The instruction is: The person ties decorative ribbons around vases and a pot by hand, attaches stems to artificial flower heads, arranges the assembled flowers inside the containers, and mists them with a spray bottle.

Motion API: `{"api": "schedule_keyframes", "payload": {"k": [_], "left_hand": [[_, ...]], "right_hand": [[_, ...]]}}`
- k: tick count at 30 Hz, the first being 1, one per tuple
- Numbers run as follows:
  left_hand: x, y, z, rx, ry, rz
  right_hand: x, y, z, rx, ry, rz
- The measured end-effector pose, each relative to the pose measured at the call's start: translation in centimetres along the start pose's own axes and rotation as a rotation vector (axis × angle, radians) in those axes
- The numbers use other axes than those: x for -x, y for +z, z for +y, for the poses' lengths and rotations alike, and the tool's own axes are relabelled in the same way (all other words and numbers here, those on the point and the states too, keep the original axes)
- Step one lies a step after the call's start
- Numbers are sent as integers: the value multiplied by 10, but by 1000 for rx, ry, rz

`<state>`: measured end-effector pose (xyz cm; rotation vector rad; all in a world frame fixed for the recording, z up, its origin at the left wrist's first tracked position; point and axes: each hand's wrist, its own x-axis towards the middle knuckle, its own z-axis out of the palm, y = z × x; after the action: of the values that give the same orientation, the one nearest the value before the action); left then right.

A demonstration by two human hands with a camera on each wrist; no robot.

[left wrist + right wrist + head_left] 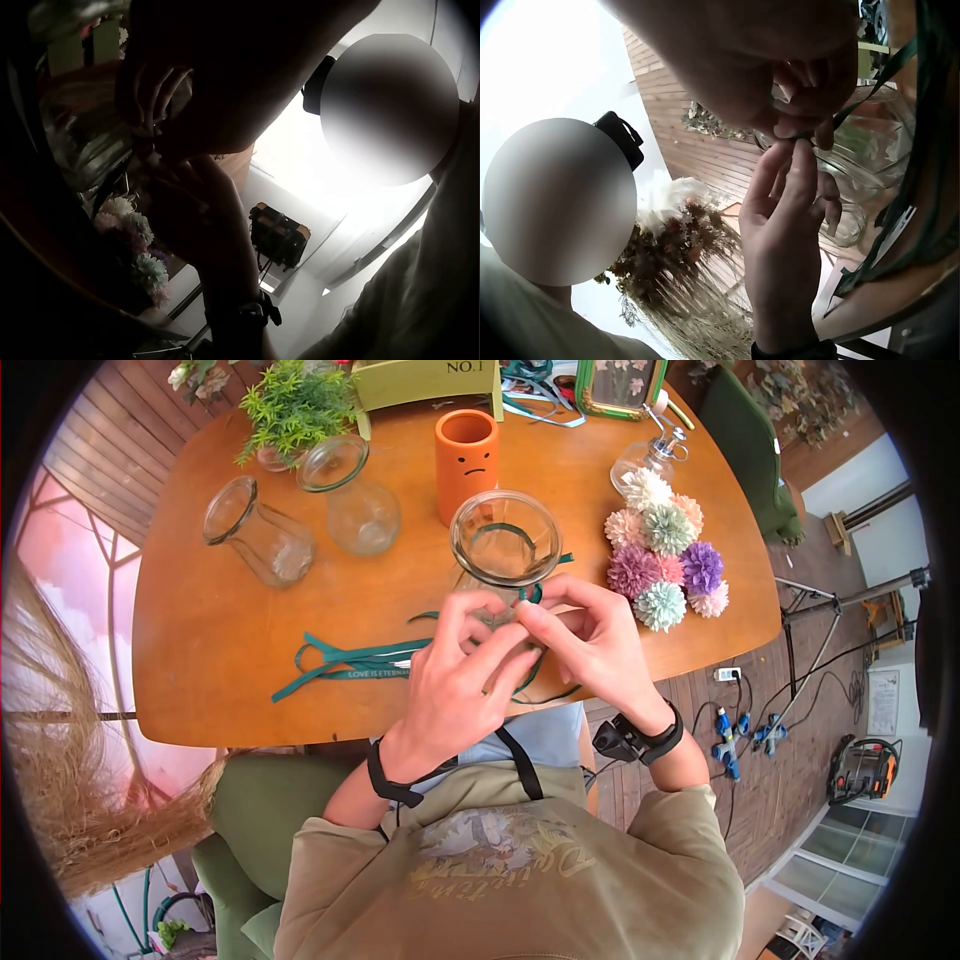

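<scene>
A clear glass vase (505, 540) with a flared rim stands at the table's near side, close in front of both hands. Dark green ribbon (531, 594) passes round its neck and hangs down at the front. My left hand (462, 665) pinches the ribbon between thumb and fingers. Fingertip to fingertip with it, my right hand (595, 635) pinches the ribbon too. From the right wrist view, a green strand (889, 71) runs up from the meeting fingers, in front of the vase glass. The exact spot where the ribbon crosses is hidden behind the fingertips.
Loose green ribbons (350, 660) lie left of the hands. Two more glass vases (365, 520) stand beyond them. An orange pot (467, 460) is behind the vase. Artificial flower heads (660, 555) and a glass spray bottle (645, 455) sit on the right.
</scene>
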<state>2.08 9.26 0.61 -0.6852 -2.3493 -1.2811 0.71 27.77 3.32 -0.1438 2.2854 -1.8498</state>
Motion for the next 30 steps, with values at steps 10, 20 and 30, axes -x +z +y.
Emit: {"api": "schedule_keyframes", "payload": {"k": [10, 20, 30], "left_hand": [[11, 7, -5, 385, -169, 58], [4, 10, -6, 471, -277, -126], [-6, -3, -8, 1043, -605, -350]], "right_hand": [[4, 2, -2, -221, -4, -25], [2, -9, -9, -277, 38, -106], [6, -6, 3, 512, -627, 88]]}}
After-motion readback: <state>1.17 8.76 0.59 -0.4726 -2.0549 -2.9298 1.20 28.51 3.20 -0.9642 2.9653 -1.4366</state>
